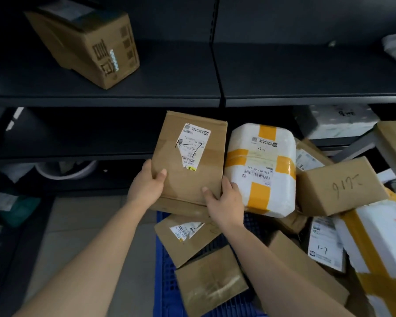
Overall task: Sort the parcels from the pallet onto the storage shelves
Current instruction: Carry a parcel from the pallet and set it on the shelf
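1. Your left grip (146, 184) holds the near left edge of the brown parcel (169, 143). The thumb lies on its top face and the fingers are hidden behind its side.
2. Your right grip (224, 200) clasps the near right corner of the same parcel, with the thumb laid flat on top and the fingers curled round the edge.
3. The brown parcel is tilted, its far end higher. Its white shipping label (193, 147) faces up and has black handwriting across it.
4. This parcel sits over the far left of the pile on the blue pallet (167, 271), in front of the dark storage shelves (146, 97). You cannot tell whether its near edge rests on the boxes below.
5. Just beside it on the right lies a white parcel (261, 170) bound with orange tape and marked "3-1". The two look to be touching, or almost.
6. Further right, a cardboard box (338, 186) with handwriting on top leans on the pile.
7. Under your right wrist lies a labelled flat box (185, 236). A plain taped box (210, 284) overlaps its near side.
8. At the right of the pile, a parcel's label (325, 245) reads "1-7".
9. On the upper shelf, far left, one large carton (85, 42) stands alone at an angle.
10. On the lower shelf to the right rests a white package (336, 122).
11. Pale floor tiles (89, 225) show to the left of the pallet.
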Action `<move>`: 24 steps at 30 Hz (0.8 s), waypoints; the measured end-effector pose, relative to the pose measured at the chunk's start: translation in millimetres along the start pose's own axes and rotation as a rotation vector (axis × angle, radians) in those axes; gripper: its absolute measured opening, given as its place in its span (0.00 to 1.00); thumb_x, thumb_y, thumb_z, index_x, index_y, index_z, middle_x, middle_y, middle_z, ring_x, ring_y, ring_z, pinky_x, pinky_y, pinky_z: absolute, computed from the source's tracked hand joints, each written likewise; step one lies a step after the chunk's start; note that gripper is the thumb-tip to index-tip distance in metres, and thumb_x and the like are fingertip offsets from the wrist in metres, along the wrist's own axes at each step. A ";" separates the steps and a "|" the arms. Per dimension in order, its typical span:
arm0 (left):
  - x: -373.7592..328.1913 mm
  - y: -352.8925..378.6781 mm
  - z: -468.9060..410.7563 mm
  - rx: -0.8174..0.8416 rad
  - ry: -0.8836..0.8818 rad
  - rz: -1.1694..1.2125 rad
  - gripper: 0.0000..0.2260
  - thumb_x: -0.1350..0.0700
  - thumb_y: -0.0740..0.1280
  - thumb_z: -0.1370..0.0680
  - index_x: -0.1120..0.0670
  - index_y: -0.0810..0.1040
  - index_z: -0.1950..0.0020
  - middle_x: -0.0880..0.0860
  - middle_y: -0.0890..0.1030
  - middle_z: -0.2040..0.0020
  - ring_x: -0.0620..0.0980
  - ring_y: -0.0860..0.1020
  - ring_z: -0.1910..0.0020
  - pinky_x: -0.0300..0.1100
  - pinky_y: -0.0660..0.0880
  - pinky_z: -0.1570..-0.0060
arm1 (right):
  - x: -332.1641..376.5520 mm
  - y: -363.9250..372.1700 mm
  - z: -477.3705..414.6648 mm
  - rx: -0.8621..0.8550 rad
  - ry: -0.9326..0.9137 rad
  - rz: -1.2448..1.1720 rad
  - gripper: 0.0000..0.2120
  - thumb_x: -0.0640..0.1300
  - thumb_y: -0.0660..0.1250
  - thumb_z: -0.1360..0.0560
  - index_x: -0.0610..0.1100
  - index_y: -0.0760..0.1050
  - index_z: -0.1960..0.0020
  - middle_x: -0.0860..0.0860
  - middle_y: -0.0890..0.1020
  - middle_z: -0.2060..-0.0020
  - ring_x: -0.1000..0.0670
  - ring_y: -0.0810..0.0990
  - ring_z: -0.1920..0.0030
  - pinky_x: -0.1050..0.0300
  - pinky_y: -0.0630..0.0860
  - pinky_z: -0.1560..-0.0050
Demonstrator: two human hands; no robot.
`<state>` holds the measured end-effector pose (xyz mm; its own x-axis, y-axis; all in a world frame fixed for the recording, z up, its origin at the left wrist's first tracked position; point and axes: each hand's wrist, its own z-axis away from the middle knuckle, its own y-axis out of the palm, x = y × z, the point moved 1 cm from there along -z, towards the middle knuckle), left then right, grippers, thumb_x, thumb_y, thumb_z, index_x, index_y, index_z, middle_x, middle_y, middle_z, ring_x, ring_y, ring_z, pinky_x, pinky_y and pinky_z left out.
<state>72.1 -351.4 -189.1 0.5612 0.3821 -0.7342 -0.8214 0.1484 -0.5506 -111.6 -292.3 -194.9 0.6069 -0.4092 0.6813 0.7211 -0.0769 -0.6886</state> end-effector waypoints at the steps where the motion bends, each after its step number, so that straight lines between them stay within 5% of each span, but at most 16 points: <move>1: 1.6 -1.9 5.7 -0.011 -0.001 0.020 0.20 0.48 0.58 0.17 0.49 0.63 0.26 0.49 0.74 0.35 0.52 0.73 0.38 0.44 0.69 0.46 | 0.3 -1.1 5.0 -0.014 -0.011 -0.039 0.23 0.54 0.66 0.23 0.45 0.70 0.32 0.48 0.74 0.41 0.47 0.72 0.40 0.51 0.73 0.41; 8: 6.5 -18.4 77.3 -0.162 -0.009 0.213 0.19 0.51 0.59 0.18 0.44 0.64 0.26 0.41 0.73 0.41 0.44 0.71 0.41 0.42 0.67 0.44 | 11.3 -17.3 52.9 -0.009 -0.125 -0.244 0.29 0.49 0.67 0.22 0.50 0.62 0.24 0.55 0.69 0.32 0.64 0.64 0.41 0.65 0.64 0.41; 20: 31.4 -50.2 213.0 -0.545 -0.131 0.355 0.21 0.51 0.60 0.18 0.50 0.62 0.25 0.47 0.73 0.36 0.47 0.71 0.40 0.42 0.66 0.44 | 37.4 -27.7 122.1 0.197 -0.420 -0.274 0.28 0.49 0.67 0.23 0.50 0.65 0.25 0.53 0.73 0.36 0.54 0.71 0.36 0.50 0.72 0.34; 24: 40.7 -63.9 258.1 -0.642 -0.175 0.421 0.21 0.52 0.60 0.18 0.51 0.62 0.25 0.47 0.73 0.36 0.49 0.71 0.36 0.41 0.65 0.43 | 54.2 -29.6 151.6 0.283 -0.526 -0.283 0.26 0.47 0.68 0.23 0.50 0.67 0.26 0.56 0.73 0.39 0.65 0.70 0.44 0.68 0.68 0.41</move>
<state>121.3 -109.9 -81.3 0.1484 0.4348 -0.8882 -0.7119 -0.5764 -0.4011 -49.4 -174.4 -99.9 0.4114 0.0955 0.9064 0.8933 0.1552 -0.4218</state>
